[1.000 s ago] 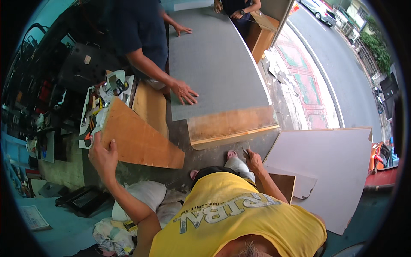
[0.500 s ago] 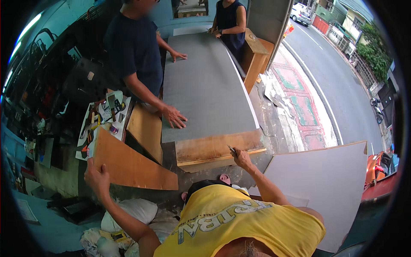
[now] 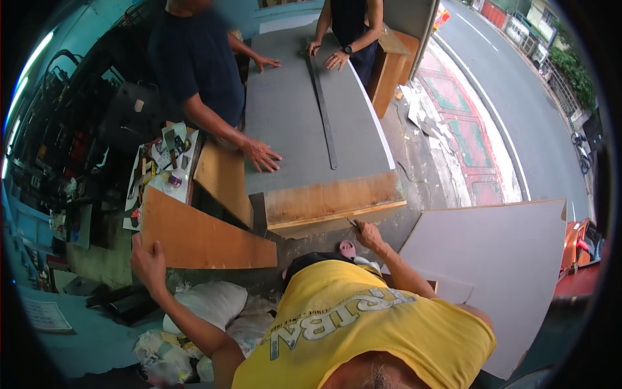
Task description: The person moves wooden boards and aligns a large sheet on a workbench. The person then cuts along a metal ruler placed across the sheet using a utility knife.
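My left hand (image 3: 149, 264) is closed on the left end of a tapering brown plywood board (image 3: 204, 235), which is held in the air beside the table. In my right hand (image 3: 370, 237) is a small slim pointed tool (image 3: 352, 223), too small to name for sure. That hand is just in front of a worn wooden panel (image 3: 327, 201). Beyond it a large grey sheet (image 3: 285, 123) lies flat, white along its right edge. A long dark metal ruler (image 3: 322, 107) rests on the sheet, and a co-worker's hand (image 3: 313, 48) is at its far end.
On the left, another co-worker's hand (image 3: 262, 155) presses the sheet. A cluttered tool table (image 3: 188, 183) stands behind my board. White sacks (image 3: 207, 303) lie below my left arm. A large white panel (image 3: 486, 259) leans at my right, and a road (image 3: 505, 84) runs beyond.
The far co-worker has leaned in, and the long metal ruler now lies along the grey sheet. My view has shifted slightly; both my hands keep their holds.
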Demonstrator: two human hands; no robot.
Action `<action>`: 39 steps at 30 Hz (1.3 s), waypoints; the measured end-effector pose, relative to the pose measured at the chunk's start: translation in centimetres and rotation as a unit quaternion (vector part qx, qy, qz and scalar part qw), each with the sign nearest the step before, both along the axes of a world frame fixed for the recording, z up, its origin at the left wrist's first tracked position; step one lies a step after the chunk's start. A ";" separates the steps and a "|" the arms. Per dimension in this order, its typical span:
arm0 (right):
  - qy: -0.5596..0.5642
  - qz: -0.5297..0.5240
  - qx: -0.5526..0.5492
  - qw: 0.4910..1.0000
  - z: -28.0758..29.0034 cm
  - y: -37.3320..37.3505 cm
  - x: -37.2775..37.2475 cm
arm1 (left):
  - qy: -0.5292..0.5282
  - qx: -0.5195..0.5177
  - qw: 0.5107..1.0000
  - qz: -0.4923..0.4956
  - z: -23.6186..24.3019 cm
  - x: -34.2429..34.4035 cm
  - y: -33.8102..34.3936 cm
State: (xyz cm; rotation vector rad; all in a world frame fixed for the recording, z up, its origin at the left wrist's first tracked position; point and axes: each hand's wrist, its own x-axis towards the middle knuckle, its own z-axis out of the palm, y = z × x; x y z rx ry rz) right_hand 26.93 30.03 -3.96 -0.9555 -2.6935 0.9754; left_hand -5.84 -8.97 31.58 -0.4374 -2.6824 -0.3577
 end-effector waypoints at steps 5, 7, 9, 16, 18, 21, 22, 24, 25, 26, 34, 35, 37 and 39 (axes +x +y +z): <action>-0.017 -0.008 0.007 1.000 0.2 0.2 1.2 | -0.018 -0.008 1.000 0.011 0.0 0.6 -0.1; -0.012 -0.020 0.015 1.000 0.2 0.3 1.4 | -0.030 -0.021 0.999 0.014 0.0 0.5 0.1; 0.002 -0.017 0.016 1.000 0.4 0.2 1.5 | -0.008 -0.019 1.000 -0.006 -0.1 0.5 -0.3; -0.004 -0.016 0.005 1.000 0.1 0.2 1.3 | -0.003 0.008 1.000 0.010 0.6 2.0 -0.2; 0.000 -0.027 0.011 1.000 -0.1 -0.3 1.7 | -0.014 -0.010 0.999 0.027 -0.2 1.5 -0.5; 0.008 -0.025 -0.003 1.000 -1.3 -0.3 2.1 | -0.021 0.017 1.000 0.010 -0.3 1.7 -0.8; 0.000 -0.022 -0.009 1.000 -1.1 -0.4 2.1 | -0.015 0.024 1.000 0.014 -0.2 1.9 -1.1; -0.002 -0.015 -0.009 1.000 -0.8 -0.3 1.8 | -0.011 0.015 1.000 0.019 -0.2 2.3 -1.3; -0.006 -0.015 -0.012 1.000 -0.9 -0.3 1.9 | -0.008 0.021 1.000 0.020 -0.1 2.4 -1.3; -0.009 -0.015 -0.017 1.000 -1.0 -0.2 1.9 | -0.011 0.019 0.999 0.025 0.0 2.5 -1.2; -0.020 -0.006 -0.010 1.000 -0.2 -0.6 1.0 | -0.012 0.020 0.999 0.027 -0.2 2.8 -1.4; -0.019 -0.007 -0.006 1.000 -0.2 -0.5 0.9 | -0.014 0.024 0.999 0.026 0.0 2.9 -1.3; -0.045 -0.009 -0.025 0.999 0.0 -0.6 0.6 | -0.015 0.029 0.999 0.028 0.0 3.0 -1.4; -0.045 -0.006 -0.026 0.999 0.2 -0.5 0.3 | -0.019 0.048 0.998 0.018 -0.2 2.7 -1.6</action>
